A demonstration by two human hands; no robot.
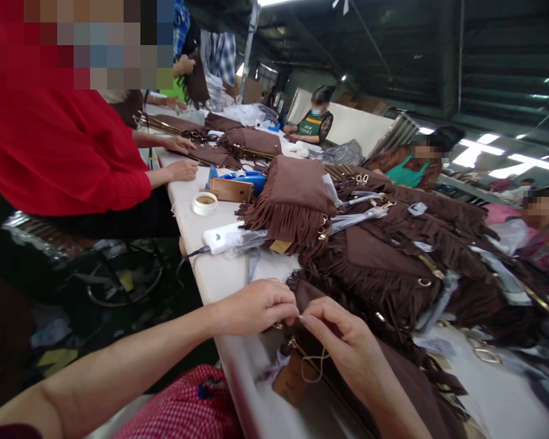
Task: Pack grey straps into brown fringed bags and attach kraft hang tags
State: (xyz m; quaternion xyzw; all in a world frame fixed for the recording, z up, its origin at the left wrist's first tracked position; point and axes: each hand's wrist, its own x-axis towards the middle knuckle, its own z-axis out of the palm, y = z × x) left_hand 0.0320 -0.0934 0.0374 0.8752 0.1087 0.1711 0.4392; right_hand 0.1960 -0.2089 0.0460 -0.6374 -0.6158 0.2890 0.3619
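My left hand [261,306] and my right hand [343,335] meet fingertip to fingertip over the table edge, both closed in a pinch. Between their fingertips shows a pale bit of thin string [321,377], which loops down below my right hand to a brown hang tag [293,379]. Under and beside my hands lies a dark brown bag [388,378] with a gold zipper. Gold metal hardware sits close to my left fingertips, partly covered by them. The exact hold on the string is hidden by the fingers.
Brown fringed bags [297,183] are heaped across the white table [219,280]. Near the left edge are a white power strip [224,236], a tape roll [205,203], a phone [231,189] and a blue tool [244,178]. A co-worker in red [73,152] stands left; others work opposite.
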